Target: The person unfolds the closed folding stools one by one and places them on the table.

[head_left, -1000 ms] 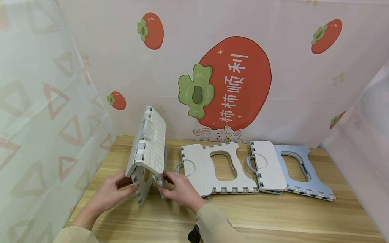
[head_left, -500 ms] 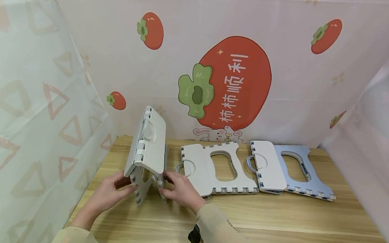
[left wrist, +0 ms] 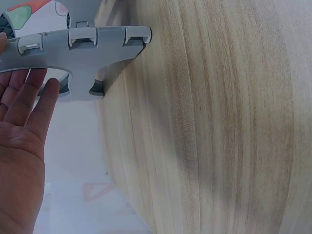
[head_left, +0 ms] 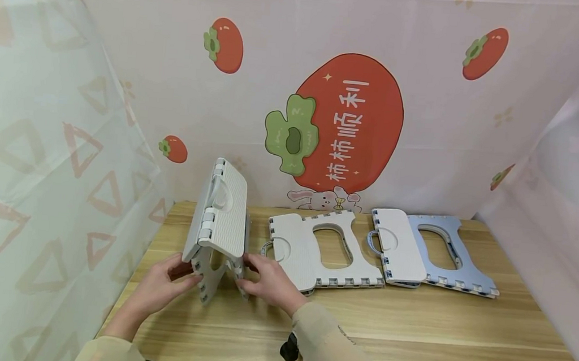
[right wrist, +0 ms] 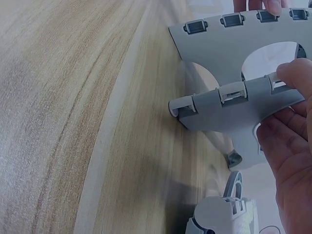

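Note:
A white-and-grey folding step stool [head_left: 232,214] stands partly unfolded at the left of the table, its two seat halves peaked like a roof. My left hand [head_left: 158,288] holds the front edge of its left leg panel. In the left wrist view, the fingers [left wrist: 25,105] lie behind that grey panel and the thumb tip shows at its edge. My right hand [head_left: 272,284] pinches the right leg panel [right wrist: 224,109], thumb on the hinged edge, fingers behind. Both leg panels reach down to the wood, with a narrow gap between them.
Beside the right hand, a folded white stool [head_left: 296,252] lies flat. Further right lies a folded white-and-blue stool [head_left: 466,274]. Printed cloth [head_left: 253,126] walls the wooden table [head_left: 410,337] at the back and sides.
My left hand has shifted slightly left, taking the left leg panel and left seat half with it, so the stool is spread a little wider. The right hand has stayed put.

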### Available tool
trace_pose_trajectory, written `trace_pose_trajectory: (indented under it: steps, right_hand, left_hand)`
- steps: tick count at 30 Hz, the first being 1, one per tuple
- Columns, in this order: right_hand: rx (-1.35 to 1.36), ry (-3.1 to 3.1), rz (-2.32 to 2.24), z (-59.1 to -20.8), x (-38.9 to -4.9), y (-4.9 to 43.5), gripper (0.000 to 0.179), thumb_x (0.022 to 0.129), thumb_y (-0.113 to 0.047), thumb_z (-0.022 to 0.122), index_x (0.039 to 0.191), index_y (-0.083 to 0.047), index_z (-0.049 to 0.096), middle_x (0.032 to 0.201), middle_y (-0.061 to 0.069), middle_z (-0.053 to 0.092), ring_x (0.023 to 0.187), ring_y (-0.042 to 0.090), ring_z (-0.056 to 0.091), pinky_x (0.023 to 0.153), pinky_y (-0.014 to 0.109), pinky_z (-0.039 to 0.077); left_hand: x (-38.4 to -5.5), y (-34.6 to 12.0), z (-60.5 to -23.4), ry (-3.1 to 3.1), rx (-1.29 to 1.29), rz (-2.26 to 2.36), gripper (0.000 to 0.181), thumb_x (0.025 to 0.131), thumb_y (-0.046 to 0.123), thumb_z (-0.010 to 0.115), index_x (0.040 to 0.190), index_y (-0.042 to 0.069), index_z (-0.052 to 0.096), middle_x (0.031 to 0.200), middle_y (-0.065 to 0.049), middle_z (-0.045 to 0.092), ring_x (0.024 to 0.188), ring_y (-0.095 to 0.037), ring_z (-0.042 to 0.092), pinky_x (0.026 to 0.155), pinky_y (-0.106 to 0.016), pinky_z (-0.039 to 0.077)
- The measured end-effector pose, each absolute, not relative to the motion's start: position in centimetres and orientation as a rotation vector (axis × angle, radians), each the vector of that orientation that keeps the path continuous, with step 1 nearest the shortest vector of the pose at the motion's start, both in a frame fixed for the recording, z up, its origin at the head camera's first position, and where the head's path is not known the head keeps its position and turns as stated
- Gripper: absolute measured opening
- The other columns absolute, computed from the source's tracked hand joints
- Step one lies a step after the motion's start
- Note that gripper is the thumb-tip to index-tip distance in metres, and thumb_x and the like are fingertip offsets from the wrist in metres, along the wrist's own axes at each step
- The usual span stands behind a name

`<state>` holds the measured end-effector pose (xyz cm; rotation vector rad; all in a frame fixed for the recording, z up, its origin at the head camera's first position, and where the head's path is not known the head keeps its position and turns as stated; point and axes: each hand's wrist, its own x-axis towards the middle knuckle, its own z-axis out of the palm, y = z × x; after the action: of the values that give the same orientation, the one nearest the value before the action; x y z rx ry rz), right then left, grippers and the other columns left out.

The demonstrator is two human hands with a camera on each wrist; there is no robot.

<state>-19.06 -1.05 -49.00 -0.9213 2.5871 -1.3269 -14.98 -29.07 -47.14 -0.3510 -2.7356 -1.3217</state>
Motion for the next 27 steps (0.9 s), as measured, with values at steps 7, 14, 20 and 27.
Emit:
trace_pose_trajectory:
  steps: [7, 14, 20, 27]
  right_hand:
    - [-0.932, 2.618, -1.295, -48.92, -19.0, -0.96, 0.043, 0.095, -0.021, 0.075, 0.134, -0.008, 0.061, 0.13, 0.007, 0.066, 0.119, 0.019, 0.065, 0.1, 0.025, 0.053]
    - [-0.931, 2.62, -1.294, -48.96, -19.04, -0.93, 0.043, 0.095, -0.02, 0.075, 0.134, -0.008, 0.061, 0.13, 0.006, 0.066, 0.119, 0.018, 0.065, 0.1, 0.025, 0.053]
    - [-0.93, 2.622, -1.292, -49.03, -19.08, -0.93, 0.043, 0.095, -0.02, 0.075, 0.133, -0.008, 0.061, 0.13, 0.006, 0.066, 0.119, 0.019, 0.065, 0.1, 0.026, 0.054]
    - [-0.933, 2.624, -1.293, -49.05, -19.11, -0.95, 0.043, 0.094, -0.02, 0.075, 0.134, -0.008, 0.061, 0.131, 0.006, 0.066, 0.119, 0.019, 0.065, 0.1, 0.025, 0.054]
  left_hand:
    - [-15.03, -29.19, -47.09, -2.745, -0.336, -1.302, 0.044, 0.091, 0.021, 0.079, 0.131, 0.005, 0.066, 0.125, -0.014, 0.07, 0.111, -0.02, 0.068, 0.092, -0.028, 0.058]
    - [-14.98, -29.35, -47.11, -2.751, -0.327, -1.302, 0.044, 0.092, 0.022, 0.079, 0.131, 0.005, 0.066, 0.125, -0.014, 0.07, 0.111, -0.022, 0.068, 0.092, -0.027, 0.058]
    - [-14.98, -29.46, -47.09, -2.748, -0.323, -1.306, 0.045, 0.091, 0.022, 0.079, 0.131, 0.004, 0.066, 0.125, -0.014, 0.069, 0.11, -0.016, 0.067, 0.091, -0.026, 0.058]
    - [-14.94, -29.62, -47.11, -2.739, -0.325, -1.324, 0.047, 0.091, 0.02, 0.079, 0.133, 0.004, 0.065, 0.127, -0.015, 0.068, 0.11, -0.01, 0.066, 0.091, -0.025, 0.058]
